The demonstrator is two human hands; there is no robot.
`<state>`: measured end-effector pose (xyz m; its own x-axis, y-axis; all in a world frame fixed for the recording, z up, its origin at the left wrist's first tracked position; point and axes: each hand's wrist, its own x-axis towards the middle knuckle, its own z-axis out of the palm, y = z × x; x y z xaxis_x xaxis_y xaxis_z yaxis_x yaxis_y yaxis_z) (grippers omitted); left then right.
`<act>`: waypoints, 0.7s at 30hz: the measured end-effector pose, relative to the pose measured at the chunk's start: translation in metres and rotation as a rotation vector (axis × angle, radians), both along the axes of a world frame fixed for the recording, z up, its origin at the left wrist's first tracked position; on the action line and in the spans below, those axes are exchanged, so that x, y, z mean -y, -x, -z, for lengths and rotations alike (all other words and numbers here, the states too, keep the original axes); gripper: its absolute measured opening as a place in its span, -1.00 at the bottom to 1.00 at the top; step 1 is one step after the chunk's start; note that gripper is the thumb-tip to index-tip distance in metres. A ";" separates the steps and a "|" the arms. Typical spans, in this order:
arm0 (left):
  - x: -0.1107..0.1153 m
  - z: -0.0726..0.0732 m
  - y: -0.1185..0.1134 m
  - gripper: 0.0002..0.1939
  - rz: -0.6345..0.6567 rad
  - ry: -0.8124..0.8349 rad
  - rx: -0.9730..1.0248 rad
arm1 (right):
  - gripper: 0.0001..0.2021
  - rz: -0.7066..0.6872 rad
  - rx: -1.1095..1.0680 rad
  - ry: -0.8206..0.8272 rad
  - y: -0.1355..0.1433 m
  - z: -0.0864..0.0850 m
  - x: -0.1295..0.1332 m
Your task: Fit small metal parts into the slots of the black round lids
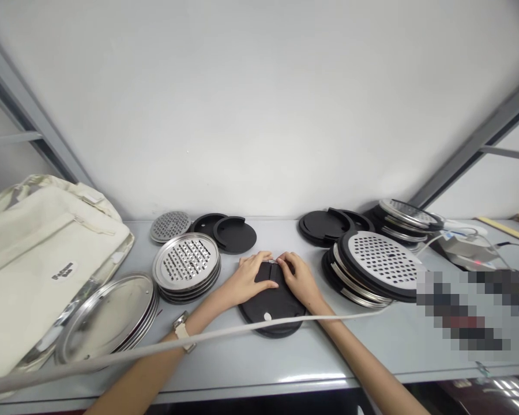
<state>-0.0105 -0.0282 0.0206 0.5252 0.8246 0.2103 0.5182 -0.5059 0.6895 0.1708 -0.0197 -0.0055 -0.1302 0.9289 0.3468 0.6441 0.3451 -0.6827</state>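
Observation:
A black round disc (pixel 273 308) with a raised strip on its far part and a white spot near its front edge lies on the grey table in front of me. My left hand (pixel 256 279) grips its far left side, fingers bent at the rim and thumb laid over the top. On the far right rim, my right hand (pixel 297 278) is closed, with thumb and forefinger bent close together. Between the fingertips of both hands shows a small shiny piece (pixel 273 261), too small to identify.
Perforated metal discs (pixel 187 262) and plain metal plates (pixel 108 314) are stacked on the left, beside a cream bag (pixel 47 253). Black round trays (pixel 237 233) lie behind. More perforated discs (pixel 383 259) stand stacked on the right. A white cable (pixel 225 333) crosses in front of my forearms.

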 end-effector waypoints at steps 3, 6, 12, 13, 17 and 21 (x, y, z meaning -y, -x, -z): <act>0.000 0.001 0.000 -0.27 -0.012 0.029 0.007 | -0.78 -0.004 0.000 0.005 0.000 0.000 0.000; 0.000 0.001 0.000 -0.22 -0.017 0.050 0.011 | -0.79 -0.006 -0.008 0.002 0.000 -0.001 0.000; 0.001 -0.001 0.000 -0.22 -0.035 0.069 0.009 | -0.82 0.000 -0.056 0.000 0.001 0.000 0.000; 0.001 -0.001 0.000 -0.22 -0.031 0.069 0.012 | -0.82 -0.001 -0.067 0.000 0.001 0.001 0.001; 0.001 0.000 0.000 -0.22 -0.019 0.084 0.023 | -0.82 -0.009 -0.091 0.007 0.001 0.002 0.001; 0.002 0.000 0.001 -0.25 -0.029 0.071 0.021 | -0.82 -0.008 -0.092 0.005 0.001 0.002 0.000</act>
